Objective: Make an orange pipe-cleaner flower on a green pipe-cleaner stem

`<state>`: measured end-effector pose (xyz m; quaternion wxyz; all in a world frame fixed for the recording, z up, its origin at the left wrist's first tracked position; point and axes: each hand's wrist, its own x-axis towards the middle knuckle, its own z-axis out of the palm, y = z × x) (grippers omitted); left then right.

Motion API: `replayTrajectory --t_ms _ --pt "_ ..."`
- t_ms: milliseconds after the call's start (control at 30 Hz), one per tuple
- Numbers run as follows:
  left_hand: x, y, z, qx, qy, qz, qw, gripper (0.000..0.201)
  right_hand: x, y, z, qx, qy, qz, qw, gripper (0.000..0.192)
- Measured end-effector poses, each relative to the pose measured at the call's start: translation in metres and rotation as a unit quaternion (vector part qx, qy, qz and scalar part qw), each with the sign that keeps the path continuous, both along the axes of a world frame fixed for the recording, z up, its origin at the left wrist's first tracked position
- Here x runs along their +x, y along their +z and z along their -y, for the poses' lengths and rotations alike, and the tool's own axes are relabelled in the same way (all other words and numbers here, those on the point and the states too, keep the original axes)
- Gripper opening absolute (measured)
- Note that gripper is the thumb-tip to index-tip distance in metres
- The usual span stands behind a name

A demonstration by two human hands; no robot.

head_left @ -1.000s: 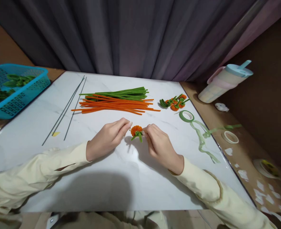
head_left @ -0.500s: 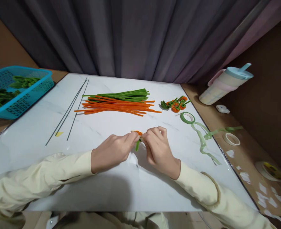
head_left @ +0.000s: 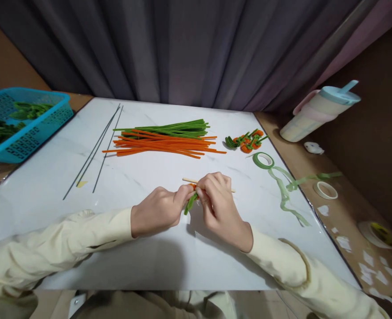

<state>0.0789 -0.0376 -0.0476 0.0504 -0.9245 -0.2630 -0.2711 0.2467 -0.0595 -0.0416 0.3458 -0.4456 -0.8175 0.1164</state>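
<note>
Between my hands is a small orange and green pipe-cleaner piece (head_left: 191,203), its green part hanging down. My left hand (head_left: 161,208) is closed, thumb and forefinger pinching the orange part. My right hand (head_left: 219,206) is closed against the same piece from the other side. A thin wooden stick (head_left: 188,180) passes through the right hand's grip, its ends showing on both sides. Beyond my hands lie a bundle of orange pipe cleaners (head_left: 159,145) and a bundle of green pipe cleaners (head_left: 182,127). Several small orange and green pipe-cleaner pieces (head_left: 247,141) sit to the right.
A blue basket (head_left: 46,128) with green leafy pieces stands at left. Thin dark wires (head_left: 99,148) lie on the white table. Right are a green tape roll (head_left: 263,160), a loose tape strip (head_left: 285,197), a white roll (head_left: 326,190), a tumbler (head_left: 315,115) and paper scraps (head_left: 344,243).
The wooden stick shows more fully across my right hand now. The green part has swung down and to the left. Both hands stay close together around the piece.
</note>
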Motion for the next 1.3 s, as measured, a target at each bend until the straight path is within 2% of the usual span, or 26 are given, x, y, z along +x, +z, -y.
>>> replayTrajectory --t_ms 167,267,367,467,567,667,733,867,933,1100,1167,1233,1300 --pt "-0.001 -0.002 0.002 -0.036 -0.005 0.0 0.999 0.017 -0.001 -0.005 0.001 0.012 -0.017 0.018 1.0 0.015" --pt "0.0 0.002 0.002 -0.142 0.026 -0.021 0.989 0.015 -0.001 -0.006 -0.002 0.009 -0.021 0.026 0.999 0.014" --pt "0.001 0.008 0.0 -0.267 0.062 -0.027 0.961 0.015 0.002 -0.005 -0.006 -0.045 -0.016 0.011 0.999 0.016" --pt "0.002 0.011 -0.003 -0.334 0.091 -0.012 0.938 0.017 0.005 -0.002 -0.008 -0.09 -0.026 -0.031 0.995 0.018" --pt "0.002 0.012 -0.007 -0.382 0.091 0.036 0.919 0.018 0.007 -0.003 -0.006 -0.042 -0.035 -0.045 0.997 0.014" --pt "0.002 0.012 -0.009 -0.445 0.115 0.095 0.883 0.016 0.006 -0.007 -0.002 0.04 -0.026 -0.002 0.999 0.009" --pt "0.002 0.011 -0.01 -0.48 0.135 0.116 0.859 0.014 0.005 -0.01 -0.001 0.074 -0.03 0.031 0.996 0.014" --pt "0.002 0.009 -0.01 -0.514 0.129 0.134 0.837 0.013 0.003 -0.013 0.0 0.095 -0.024 0.073 0.993 0.021" --pt "0.002 0.008 -0.009 -0.544 0.129 0.151 0.815 0.015 0.003 -0.015 -0.002 0.093 -0.006 0.083 0.992 0.02" --pt "0.004 0.004 -0.013 -0.684 0.126 0.201 0.69 0.018 0.004 -0.021 -0.005 0.045 0.047 0.08 0.995 0.017" --pt "0.004 0.002 -0.015 -0.711 0.13 0.207 0.659 0.018 0.004 -0.024 -0.007 0.007 0.037 0.064 0.997 0.015" --pt "0.003 0.0 -0.017 -0.714 0.13 0.206 0.657 0.016 0.004 -0.025 -0.008 -0.031 0.005 0.033 0.999 0.016" --pt "0.002 -0.002 -0.018 -0.694 0.129 0.197 0.68 0.016 0.005 -0.025 -0.01 -0.073 -0.012 -0.013 0.997 0.016"
